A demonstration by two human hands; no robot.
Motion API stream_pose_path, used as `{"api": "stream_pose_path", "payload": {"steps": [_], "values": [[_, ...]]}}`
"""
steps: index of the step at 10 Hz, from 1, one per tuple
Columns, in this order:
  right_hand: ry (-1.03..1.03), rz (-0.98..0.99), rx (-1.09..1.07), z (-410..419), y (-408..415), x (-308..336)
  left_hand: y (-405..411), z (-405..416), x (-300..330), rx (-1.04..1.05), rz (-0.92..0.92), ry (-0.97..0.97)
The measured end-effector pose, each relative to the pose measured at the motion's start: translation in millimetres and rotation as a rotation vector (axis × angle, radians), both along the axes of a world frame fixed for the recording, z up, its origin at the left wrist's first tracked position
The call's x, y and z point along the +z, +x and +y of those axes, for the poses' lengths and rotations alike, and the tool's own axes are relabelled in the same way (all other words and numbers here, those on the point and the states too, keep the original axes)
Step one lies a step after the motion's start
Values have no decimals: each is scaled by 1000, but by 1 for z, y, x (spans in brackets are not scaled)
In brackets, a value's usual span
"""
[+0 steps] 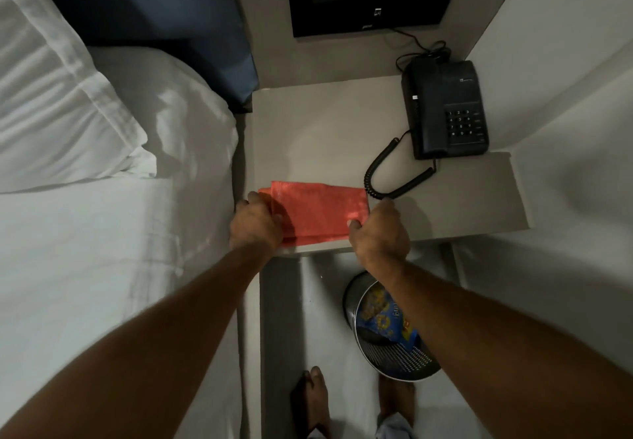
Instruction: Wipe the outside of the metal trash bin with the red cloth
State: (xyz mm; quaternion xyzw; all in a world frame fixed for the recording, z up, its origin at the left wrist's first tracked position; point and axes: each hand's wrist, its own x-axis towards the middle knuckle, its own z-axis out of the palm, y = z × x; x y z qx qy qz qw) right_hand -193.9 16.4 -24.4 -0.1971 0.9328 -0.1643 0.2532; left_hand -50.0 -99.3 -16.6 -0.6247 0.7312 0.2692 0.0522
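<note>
A folded red cloth (pixel 320 212) lies flat near the front edge of a grey bedside table (pixel 308 137). Both bare hands are on it. The left hand (pixel 256 222) curls over the cloth's left end, fingers bent down onto the bunched fabric there, gripping it. The right hand (pixel 378 229) pinches the cloth's right front corner between thumb and fingers, its knuckles raised above the table edge. Both forearms reach forward from the bottom of the view.

The round metal trash bin (pixel 394 353) with perforated sides stands on the pale floor (pixel 318 301) below and in front of the table, partly hidden behind the right forearm. Inside it sits a blue and yellow printed wrapper (pixel 380 318). The bin is well apart from the cloth, and neither hand touches it.

At the table's right rear rests a black corded telephone (pixel 445 109) with a keypad; its coiled black cord (pixel 383 178) loops forward, ending just beside the cloth's right end. A black rectangular panel (pixel 375 0) is set in the wall above the table. To the left lies a bed with white sheets (pixel 102 250) and a white pillow (pixel 58 102) against a dark blue headboard (pixel 178 10). Two bare feet (pixel 313 397) stand on the floor at the bottom of the view.
</note>
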Motion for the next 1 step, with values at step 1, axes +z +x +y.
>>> {"api": "stream_pose_path", "payload": {"steps": [1], "values": [[-94,198,155,-3,-11,27,-8,1,33,-217,-29,-100]]}}
